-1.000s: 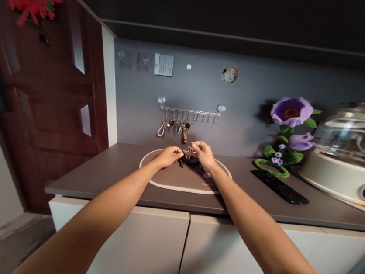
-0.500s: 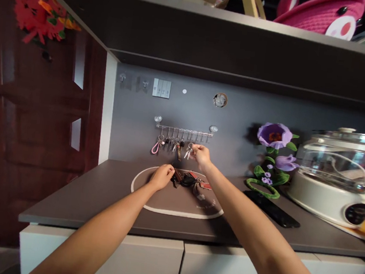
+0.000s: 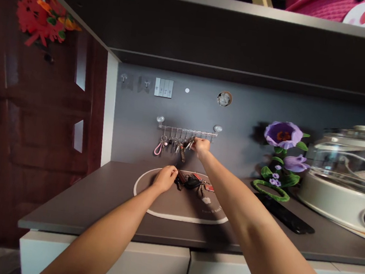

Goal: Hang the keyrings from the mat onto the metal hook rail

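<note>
So since half a second ago the right hand (image 3: 202, 146) is sitting higher in the frame relative to the clear hook rail (image 3: 188, 131), and the small bunch of keys (image 3: 190, 144) is moving up with it, now reaching hook level near the middle of the frame. The thumb and fingers are pinching closed on the bunch's ring, with the keys hanging down on the left of the fingertips; whether the ring is actually catching a hook, I can't tell. Just left of it, other key sets are dangling off the rail, including one with a pink loop (image 3: 158, 148) and one with a brown fob (image 3: 182, 155). The left hand (image 3: 166, 178) is hovering or resting lower, around the centre of the frame, fingers curled nearly closed beside a dark pile of keys and fobs (image 3: 192, 182); can't tell if it's gripping anything. That pile is lying on a brown mat (image 3: 174, 207) with a pale rim, which is covering part of the dark countertop (image 3: 90, 197). Over at centre right, a black phone (image 3: 288, 216) is lying flat, a purple fabric flower (image 3: 283, 134) is standing behind it, and a cream appliance (image 3: 330, 193) with a clear top is filling the right edge.
</note>
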The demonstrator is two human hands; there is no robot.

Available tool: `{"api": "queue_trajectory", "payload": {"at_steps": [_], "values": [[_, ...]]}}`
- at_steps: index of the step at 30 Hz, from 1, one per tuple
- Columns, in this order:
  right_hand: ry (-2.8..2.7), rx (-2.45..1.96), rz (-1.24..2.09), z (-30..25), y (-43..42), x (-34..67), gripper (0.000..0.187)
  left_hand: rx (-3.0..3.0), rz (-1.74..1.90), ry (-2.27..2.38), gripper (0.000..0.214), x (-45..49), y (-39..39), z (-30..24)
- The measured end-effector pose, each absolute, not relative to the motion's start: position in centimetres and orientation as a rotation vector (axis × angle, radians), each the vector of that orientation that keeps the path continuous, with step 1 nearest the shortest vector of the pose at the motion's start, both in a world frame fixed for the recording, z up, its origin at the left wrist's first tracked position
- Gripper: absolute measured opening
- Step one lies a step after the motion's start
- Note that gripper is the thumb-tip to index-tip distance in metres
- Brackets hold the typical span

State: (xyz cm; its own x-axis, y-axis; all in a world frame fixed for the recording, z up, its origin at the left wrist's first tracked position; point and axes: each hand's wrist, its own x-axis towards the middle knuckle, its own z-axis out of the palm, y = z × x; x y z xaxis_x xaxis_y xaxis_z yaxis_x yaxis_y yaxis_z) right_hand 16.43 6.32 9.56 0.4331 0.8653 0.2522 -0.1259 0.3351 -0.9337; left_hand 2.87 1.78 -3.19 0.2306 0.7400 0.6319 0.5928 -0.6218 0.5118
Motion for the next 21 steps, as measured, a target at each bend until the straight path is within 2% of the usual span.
{"api": "queue_trajectory", "payload": {"at_steps": [21], "values": [[-0.958, -1.007, 0.779, 6.9, 6.9, 16.8, 0.009, 2.309, 1.313, 1.346, 0.020, 2.6, 2.3, -3.3]]}}
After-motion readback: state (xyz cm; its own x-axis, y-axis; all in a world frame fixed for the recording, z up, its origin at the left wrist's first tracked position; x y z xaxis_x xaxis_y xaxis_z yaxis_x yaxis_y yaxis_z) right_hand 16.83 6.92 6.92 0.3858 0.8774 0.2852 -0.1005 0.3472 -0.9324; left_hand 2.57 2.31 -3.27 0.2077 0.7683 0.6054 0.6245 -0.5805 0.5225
